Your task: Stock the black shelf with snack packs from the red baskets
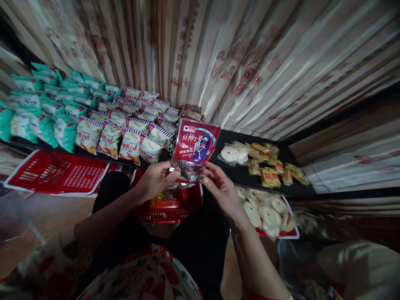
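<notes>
A red snack packet (pixel 194 143) with white print, a purple cartoon figure and a see-through lower part is held up in front of me. My left hand (pixel 158 179) pinches its lower left corner; a ring shows on one finger. My right hand (pixel 218 187) grips the lower right corner between thumb and fingers. Under the packet, between my knees, is a red plastic basket (pixel 164 216) with orange-red packaging inside. White snack bags (pixel 129 143) with striped tops stand in rows just left of the packet.
Teal bags (pixel 65 129) fill the shelf's left end. On the black shelf (pixel 233 175) at right lie round white packs (pixel 234 153) and yellow packets (pixel 270 177). Below are a red basket (pixel 62 171) at left and a bag of round pale pieces (pixel 268 214). A curtain (pixel 250 62) hangs behind.
</notes>
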Tool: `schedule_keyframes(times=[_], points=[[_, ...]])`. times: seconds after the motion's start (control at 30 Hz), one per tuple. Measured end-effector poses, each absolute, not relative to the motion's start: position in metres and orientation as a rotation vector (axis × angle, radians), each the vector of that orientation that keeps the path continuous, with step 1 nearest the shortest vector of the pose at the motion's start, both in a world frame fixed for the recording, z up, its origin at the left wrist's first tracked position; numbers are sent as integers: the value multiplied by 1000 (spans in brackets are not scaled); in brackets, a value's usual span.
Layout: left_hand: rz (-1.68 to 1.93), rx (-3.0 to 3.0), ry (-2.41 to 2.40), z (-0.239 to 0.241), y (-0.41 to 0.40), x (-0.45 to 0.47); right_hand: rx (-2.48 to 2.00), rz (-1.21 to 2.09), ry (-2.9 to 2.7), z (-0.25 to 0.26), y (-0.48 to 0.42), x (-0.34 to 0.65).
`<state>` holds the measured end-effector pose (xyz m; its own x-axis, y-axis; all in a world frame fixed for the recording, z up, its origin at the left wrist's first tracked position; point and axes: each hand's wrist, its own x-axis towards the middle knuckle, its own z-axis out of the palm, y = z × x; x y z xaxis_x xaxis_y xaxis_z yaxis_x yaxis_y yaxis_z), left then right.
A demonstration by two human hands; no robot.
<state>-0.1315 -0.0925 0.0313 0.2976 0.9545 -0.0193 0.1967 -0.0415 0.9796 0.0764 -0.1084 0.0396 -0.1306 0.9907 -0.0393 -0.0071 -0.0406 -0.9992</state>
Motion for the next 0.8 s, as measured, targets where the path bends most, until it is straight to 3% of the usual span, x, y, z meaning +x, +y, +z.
schedule_keyframes(times=[0.37, 0.8], points=[[883, 1558, 1205, 37, -59, -71, -1263, 1196, -956, 30, -70, 100], [1051, 2298, 1399, 15, -41, -59, -1422, 941, -1016, 34, 53, 120]])
